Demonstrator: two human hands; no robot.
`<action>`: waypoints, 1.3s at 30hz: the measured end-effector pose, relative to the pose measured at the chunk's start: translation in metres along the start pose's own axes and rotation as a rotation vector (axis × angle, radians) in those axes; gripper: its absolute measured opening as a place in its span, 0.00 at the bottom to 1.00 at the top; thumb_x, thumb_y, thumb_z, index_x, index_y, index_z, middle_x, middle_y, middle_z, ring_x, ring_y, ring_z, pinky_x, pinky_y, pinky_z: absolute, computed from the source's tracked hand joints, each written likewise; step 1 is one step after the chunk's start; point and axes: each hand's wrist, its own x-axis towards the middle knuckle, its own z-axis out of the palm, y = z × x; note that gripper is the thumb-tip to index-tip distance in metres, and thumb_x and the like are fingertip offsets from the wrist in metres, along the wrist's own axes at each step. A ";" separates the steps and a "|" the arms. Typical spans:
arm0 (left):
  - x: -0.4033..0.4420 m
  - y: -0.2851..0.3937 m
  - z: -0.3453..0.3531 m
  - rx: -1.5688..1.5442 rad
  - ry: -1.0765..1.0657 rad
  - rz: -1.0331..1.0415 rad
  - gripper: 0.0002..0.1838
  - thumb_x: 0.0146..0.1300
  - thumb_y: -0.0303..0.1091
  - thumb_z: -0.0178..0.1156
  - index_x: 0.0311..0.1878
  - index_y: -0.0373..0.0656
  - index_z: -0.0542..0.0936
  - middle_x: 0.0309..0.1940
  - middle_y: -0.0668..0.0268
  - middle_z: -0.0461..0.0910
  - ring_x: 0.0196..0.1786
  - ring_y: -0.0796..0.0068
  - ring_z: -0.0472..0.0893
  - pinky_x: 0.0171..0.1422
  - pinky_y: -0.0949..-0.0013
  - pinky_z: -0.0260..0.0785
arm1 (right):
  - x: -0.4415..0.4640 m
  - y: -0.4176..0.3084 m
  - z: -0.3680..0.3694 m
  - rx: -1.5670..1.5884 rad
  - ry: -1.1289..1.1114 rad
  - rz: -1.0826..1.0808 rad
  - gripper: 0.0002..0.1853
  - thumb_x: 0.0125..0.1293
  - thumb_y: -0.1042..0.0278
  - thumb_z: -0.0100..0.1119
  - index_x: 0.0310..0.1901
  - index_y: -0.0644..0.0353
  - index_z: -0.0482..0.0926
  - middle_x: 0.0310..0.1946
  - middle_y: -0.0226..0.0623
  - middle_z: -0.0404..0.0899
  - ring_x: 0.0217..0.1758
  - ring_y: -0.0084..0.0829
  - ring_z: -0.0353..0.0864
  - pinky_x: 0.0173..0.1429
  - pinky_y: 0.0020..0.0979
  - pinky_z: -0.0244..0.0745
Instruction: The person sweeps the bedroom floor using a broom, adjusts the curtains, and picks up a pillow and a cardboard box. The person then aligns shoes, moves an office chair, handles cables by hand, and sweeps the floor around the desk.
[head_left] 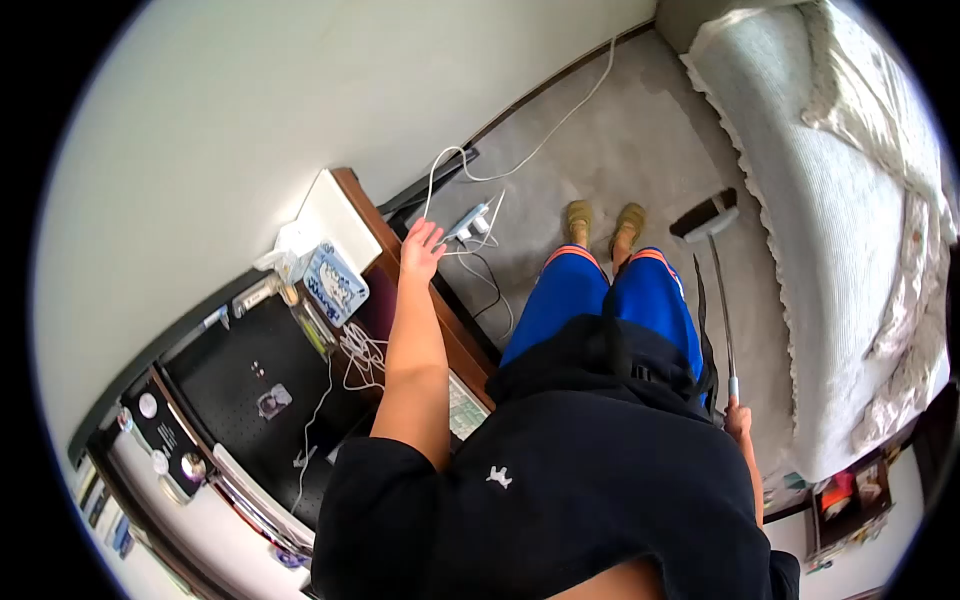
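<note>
My right hand (738, 420) is closed around the light grip of a long-handled broom (721, 300). The broom's dark bristle head (704, 213) rests on the floor near the bed. On the other side, my left hand (422, 248) is stretched out beside the desk with its fingers apart. A white cable (430, 185) runs up to its fingertips; whether they touch it I cannot tell. Just past that hand, a power strip (468, 220) with white plugs lies low by the desk.
A bed with a pale ruffled cover (810, 270) lines the right side. The wooden desk edge (455, 335) is on the left, with coiled white cable (362, 352), a blue-and-white box (336, 284) and a keyboard (466, 408). Cords trail over the grey floor (560, 140).
</note>
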 end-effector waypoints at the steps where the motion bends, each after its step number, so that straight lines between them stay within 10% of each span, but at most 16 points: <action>1: -0.006 -0.002 0.002 0.028 -0.008 -0.012 0.26 0.58 0.33 0.52 0.60 0.46 0.59 0.55 0.64 0.64 0.55 0.66 0.67 0.59 0.54 0.53 | -0.006 -0.005 -0.006 0.035 -0.025 0.010 0.26 0.59 0.46 0.45 0.24 0.68 0.72 0.13 0.41 0.69 0.13 0.35 0.69 0.17 0.34 0.63; 5: -0.013 -0.015 -0.012 0.045 -0.018 -0.009 0.22 0.60 0.34 0.50 0.57 0.41 0.62 0.53 0.60 0.68 0.54 0.66 0.69 0.55 0.60 0.61 | -0.043 -0.020 -0.029 0.106 -0.094 0.093 0.23 0.61 0.47 0.45 0.20 0.61 0.69 0.08 0.29 0.61 0.06 0.24 0.58 0.09 0.26 0.50; 9: -0.021 -0.037 -0.025 0.019 -0.028 -0.121 0.13 0.57 0.39 0.56 0.36 0.38 0.75 0.27 0.66 0.76 0.26 0.77 0.74 0.31 0.73 0.68 | -0.062 -0.020 -0.043 0.152 -0.165 0.190 0.25 0.60 0.44 0.44 0.19 0.58 0.68 0.07 0.26 0.58 0.05 0.22 0.55 0.08 0.23 0.47; 13: -0.039 -0.071 -0.003 0.209 -0.090 -0.355 0.20 0.59 0.48 0.53 0.30 0.37 0.75 0.13 0.74 0.63 0.13 0.84 0.59 0.16 0.77 0.52 | -0.077 -0.035 -0.055 0.180 -0.147 0.338 0.24 0.59 0.43 0.44 0.19 0.56 0.66 0.08 0.26 0.58 0.06 0.21 0.54 0.08 0.22 0.47; 17: -0.054 -0.113 0.029 0.428 -0.244 -0.363 0.10 0.57 0.26 0.44 0.35 0.37 0.75 0.14 0.73 0.64 0.12 0.82 0.57 0.16 0.77 0.50 | -0.073 -0.030 -0.058 0.321 -0.123 0.344 0.21 0.59 0.46 0.44 0.21 0.55 0.65 0.10 0.28 0.60 0.07 0.20 0.55 0.09 0.20 0.49; 23: -0.060 -0.170 0.062 0.874 -0.253 0.053 0.17 0.48 0.22 0.43 0.39 0.43 0.77 0.32 0.58 0.76 0.33 0.67 0.74 0.36 0.69 0.66 | 0.021 0.115 -0.039 0.504 -0.300 0.211 0.20 0.60 0.47 0.45 0.25 0.58 0.67 0.13 0.30 0.64 0.11 0.22 0.60 0.13 0.23 0.54; 26: -0.063 -0.177 0.067 1.199 -0.342 0.305 0.17 0.48 0.27 0.45 0.42 0.46 0.77 0.46 0.54 0.72 0.52 0.57 0.69 0.57 0.62 0.59 | -0.031 0.041 -0.052 0.518 -0.282 0.234 0.21 0.61 0.46 0.44 0.26 0.58 0.68 0.13 0.29 0.64 0.11 0.21 0.60 0.14 0.23 0.54; 33: -0.069 -0.169 0.094 1.263 -0.350 0.413 0.21 0.55 0.36 0.46 0.54 0.48 0.69 0.50 0.53 0.69 0.54 0.54 0.67 0.59 0.62 0.58 | -0.093 -0.087 -0.060 0.813 -0.573 0.295 0.23 0.62 0.44 0.42 0.27 0.60 0.69 0.13 0.26 0.62 0.12 0.19 0.59 0.14 0.21 0.54; 39: -0.059 -0.120 0.139 1.131 -0.563 0.524 0.25 0.57 0.44 0.47 0.58 0.46 0.64 0.54 0.49 0.65 0.58 0.54 0.64 0.62 0.60 0.53 | -0.094 -0.186 -0.024 0.440 -0.253 -0.163 0.22 0.59 0.47 0.46 0.18 0.57 0.70 0.08 0.25 0.62 0.08 0.20 0.59 0.11 0.23 0.49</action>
